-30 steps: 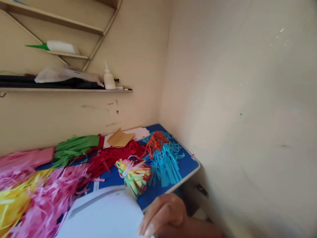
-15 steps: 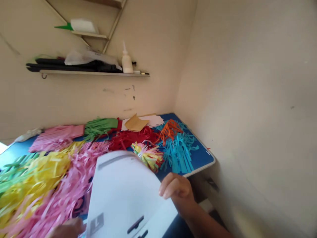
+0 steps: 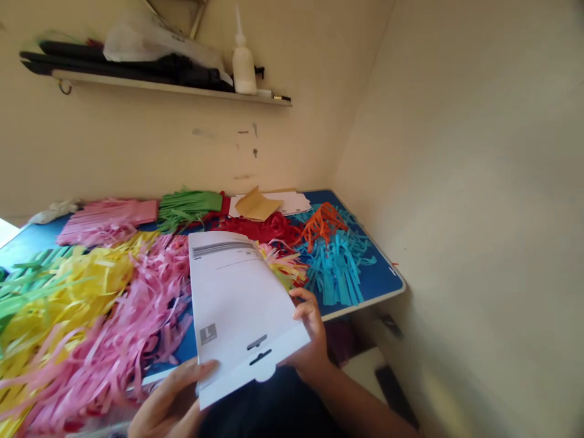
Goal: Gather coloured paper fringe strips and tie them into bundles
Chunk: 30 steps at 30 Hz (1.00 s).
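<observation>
A white flat cardboard box (image 3: 232, 298) is held tilted between my two hands, over the front edge of the table. It has printed lines at its far end, a grey square on its left side and dark hang-hole slots by the open flap nearest me. My left hand (image 3: 176, 395) grips its near left corner, thumb on top. My right hand (image 3: 310, 325) grips the right edge, fingers curled over it. Just behind the box, a multicoloured paper-strip pompom (image 3: 289, 261) is partly hidden by it.
On the blue table (image 3: 381, 274) lie fringed paper strips: pink (image 3: 137, 310), yellow (image 3: 86, 274), green (image 3: 189, 204), red (image 3: 262, 228), orange (image 3: 323, 222) and light blue (image 3: 337, 267). A brown paper piece (image 3: 258, 204) lies on white sheets (image 3: 296, 202). Above, a wall shelf (image 3: 182, 88) bears a glue bottle (image 3: 244, 67).
The white box has swung down and now lies flatter, its near flap in view. My left hand has come up onto its corner; my right hand has shifted lower. The view has tilted down.
</observation>
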Each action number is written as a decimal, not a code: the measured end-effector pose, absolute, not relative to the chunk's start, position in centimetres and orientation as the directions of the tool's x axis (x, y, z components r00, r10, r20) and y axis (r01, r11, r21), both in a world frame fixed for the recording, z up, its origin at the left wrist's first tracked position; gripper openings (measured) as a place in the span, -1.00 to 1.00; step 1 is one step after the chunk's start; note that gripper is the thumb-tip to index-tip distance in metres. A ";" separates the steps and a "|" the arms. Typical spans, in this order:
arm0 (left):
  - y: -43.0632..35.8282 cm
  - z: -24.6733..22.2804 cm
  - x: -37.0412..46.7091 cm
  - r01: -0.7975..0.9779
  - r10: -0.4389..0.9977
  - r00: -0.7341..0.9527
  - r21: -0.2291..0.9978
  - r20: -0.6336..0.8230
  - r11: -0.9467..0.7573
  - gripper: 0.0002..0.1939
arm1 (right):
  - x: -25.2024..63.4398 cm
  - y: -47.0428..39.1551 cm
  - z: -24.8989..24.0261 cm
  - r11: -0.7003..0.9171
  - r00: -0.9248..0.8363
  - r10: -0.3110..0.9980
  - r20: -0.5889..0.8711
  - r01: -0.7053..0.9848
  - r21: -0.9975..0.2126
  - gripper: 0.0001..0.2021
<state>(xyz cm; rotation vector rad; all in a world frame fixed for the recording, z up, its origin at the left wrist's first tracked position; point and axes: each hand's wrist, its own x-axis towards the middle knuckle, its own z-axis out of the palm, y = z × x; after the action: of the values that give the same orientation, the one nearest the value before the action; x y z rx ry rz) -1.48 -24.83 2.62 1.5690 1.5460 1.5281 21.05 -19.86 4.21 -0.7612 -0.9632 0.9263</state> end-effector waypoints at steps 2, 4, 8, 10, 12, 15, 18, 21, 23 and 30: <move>-24.9 2.2 0.1 0.374 0.853 -0.309 0.878 0.421 -0.298 -0.82 | 20.0 -20.0 4.2 0.324 0.277 0.934 0.226 -0.389 -0.862 -0.29; -24.8 2.0 1.5 0.367 0.817 -0.325 0.860 0.477 -0.356 -0.82 | 19.0 -20.3 4.5 0.183 0.232 0.971 0.062 -0.548 -0.816 -0.30; -24.5 1.5 3.0 0.422 0.755 -0.300 0.791 0.583 -0.444 -0.81 | 17.7 -20.6 5.4 0.071 0.190 0.977 -0.096 -0.716 -0.695 -0.39; -24.5 1.1 3.1 0.481 0.703 -0.297 0.737 0.647 -0.475 -0.82 | 17.4 -20.7 5.8 0.096 0.203 0.976 -0.081 -0.732 -0.675 -0.40; -24.6 0.8 3.0 0.533 0.680 -0.283 0.701 0.676 -0.474 -0.81 | 17.3 -20.8 6.0 0.116 0.212 0.975 -0.065 -0.737 -0.666 -0.39; -24.7 1.0 2.9 0.597 0.674 -0.239 0.653 0.699 -0.466 -0.79 | 17.3 -20.9 6.0 0.112 0.212 0.975 -0.071 -0.739 -0.664 -0.38; -24.6 2.1 3.3 0.632 0.626 -0.148 0.560 0.766 -0.536 -0.80 | 17.4 -21.1 5.8 0.110 0.220 0.972 -0.082 -0.736 -0.668 -0.36; -24.3 3.8 3.9 0.668 0.562 -0.053 0.448 0.825 -0.595 -0.81 | 17.6 -21.3 5.7 0.115 0.233 0.969 -0.086 -0.727 -0.677 -0.35; -24.0 4.8 4.4 0.688 0.528 -0.010 0.389 0.849 -0.613 -0.83 | 17.7 -21.3 5.7 0.112 0.235 0.968 -0.091 -0.723 -0.681 -0.36; -24.0 4.1 3.5 0.659 0.487 0.135 0.289 0.863 -0.695 -0.74 | 17.9 -21.1 6.2 0.085 0.233 0.963 -0.138 -0.743 -0.664 -0.36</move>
<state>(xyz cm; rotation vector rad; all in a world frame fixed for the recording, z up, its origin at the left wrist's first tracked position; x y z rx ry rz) 3.54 -24.01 4.13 2.4815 1.2669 1.7716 17.92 -21.11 6.24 -0.7117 -0.3784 1.3172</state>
